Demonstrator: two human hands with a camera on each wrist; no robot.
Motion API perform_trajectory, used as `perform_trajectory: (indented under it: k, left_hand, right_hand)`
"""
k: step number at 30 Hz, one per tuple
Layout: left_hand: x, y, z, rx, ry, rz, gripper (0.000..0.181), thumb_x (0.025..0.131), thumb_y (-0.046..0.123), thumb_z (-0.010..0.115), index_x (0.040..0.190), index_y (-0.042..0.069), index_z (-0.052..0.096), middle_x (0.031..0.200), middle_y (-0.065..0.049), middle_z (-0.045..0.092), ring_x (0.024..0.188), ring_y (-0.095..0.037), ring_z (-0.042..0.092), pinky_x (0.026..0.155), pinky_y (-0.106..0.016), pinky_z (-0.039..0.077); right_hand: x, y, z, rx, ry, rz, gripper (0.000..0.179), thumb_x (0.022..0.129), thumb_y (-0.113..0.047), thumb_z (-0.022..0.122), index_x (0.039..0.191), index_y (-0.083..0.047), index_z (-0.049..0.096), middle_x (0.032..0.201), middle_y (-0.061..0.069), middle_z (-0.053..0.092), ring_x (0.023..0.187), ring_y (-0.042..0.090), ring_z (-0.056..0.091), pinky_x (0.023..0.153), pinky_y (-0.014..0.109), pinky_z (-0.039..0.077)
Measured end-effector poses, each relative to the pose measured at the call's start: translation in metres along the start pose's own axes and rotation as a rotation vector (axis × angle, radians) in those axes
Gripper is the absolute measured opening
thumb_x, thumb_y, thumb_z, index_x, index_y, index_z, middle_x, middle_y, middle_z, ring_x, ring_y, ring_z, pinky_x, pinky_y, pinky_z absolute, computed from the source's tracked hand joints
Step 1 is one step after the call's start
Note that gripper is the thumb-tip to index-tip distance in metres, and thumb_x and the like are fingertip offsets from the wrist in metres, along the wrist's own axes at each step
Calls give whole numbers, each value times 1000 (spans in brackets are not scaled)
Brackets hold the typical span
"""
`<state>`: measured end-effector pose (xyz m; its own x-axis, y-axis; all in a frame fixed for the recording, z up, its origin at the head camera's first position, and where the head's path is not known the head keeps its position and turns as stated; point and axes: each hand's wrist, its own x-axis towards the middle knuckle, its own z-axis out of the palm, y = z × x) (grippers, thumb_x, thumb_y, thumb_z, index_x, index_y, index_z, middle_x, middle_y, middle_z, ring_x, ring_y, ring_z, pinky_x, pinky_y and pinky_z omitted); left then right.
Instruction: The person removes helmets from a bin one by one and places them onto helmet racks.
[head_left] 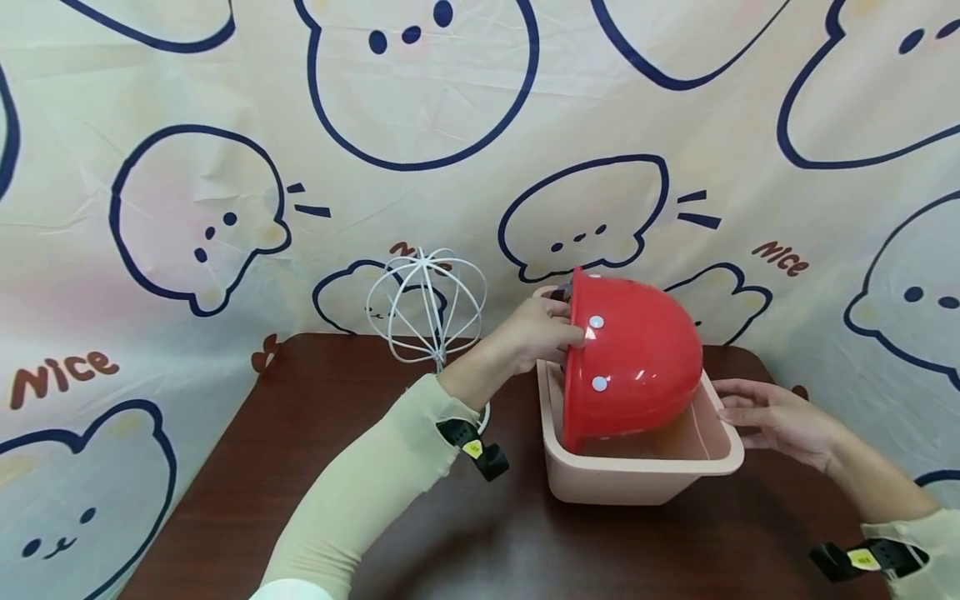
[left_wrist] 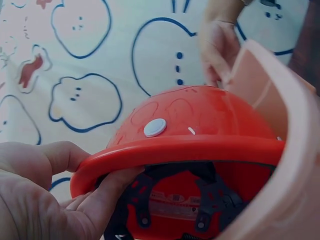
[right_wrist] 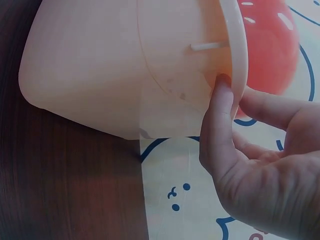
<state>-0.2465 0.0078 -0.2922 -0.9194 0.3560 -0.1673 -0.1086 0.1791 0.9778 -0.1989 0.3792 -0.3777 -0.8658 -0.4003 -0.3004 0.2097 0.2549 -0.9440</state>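
Observation:
A red hard hat [head_left: 637, 358] is tipped on its side, partly inside a pale pink plastic basin [head_left: 645, 471]. My left hand [head_left: 536, 333] grips the hat's rim, thumb on the outer shell and fingers inside. Dark headband straps [left_wrist: 212, 200] show within the hat in the left wrist view. On the basin's right side, my right hand [head_left: 780, 421] pinches the rim, with the thumb and fingers on opposite faces of the wall [right_wrist: 100, 65]. The hat hides part of the basin's inside.
Left of the basin stands a white wire rack [head_left: 427, 308] with a globe-shaped top, its lower part behind my left arm. Both stand on a dark brown wooden table [head_left: 487, 542]. A cartoon-printed cloth [head_left: 450, 100] hangs behind the table and along its sides.

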Motion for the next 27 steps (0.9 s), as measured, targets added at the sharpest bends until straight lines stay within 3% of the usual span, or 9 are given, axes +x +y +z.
perform_trajectory:
  k: [6,16,21,27]
  left_hand:
    - [-6,9,-7,-38,-14,42,51,90,3,75,137,6,57,117,-10,68,93,-24,73,87,-46,60]
    - [-9,11,-18,-158,-38,102,51,92,5,74,140,6,57,121,-11,68,96,-26,74,89,-44,60]
    - [-10,10,-22,-228,-30,116,46,96,3,69,140,3,56,124,-14,67,101,-29,73,90,-43,59]
    - [-10,7,-27,-305,-1,148,44,96,2,66,139,3,56,125,-15,67,104,-31,72,91,-41,59]
  right_hand:
    - [0,-1,2,-22,19,3,35,104,-10,55,134,-27,52,116,-10,70,104,16,70,88,44,60]
    - [0,-3,8,-130,73,-24,51,101,-10,61,146,2,38,116,-10,68,103,15,70,87,45,61]
    - [-2,-8,14,-207,130,-20,66,99,-13,65,149,11,28,123,7,67,102,16,70,86,44,61]
    - [-3,-21,20,-343,229,-22,69,98,-20,68,150,9,32,135,31,55,101,17,70,83,38,62]
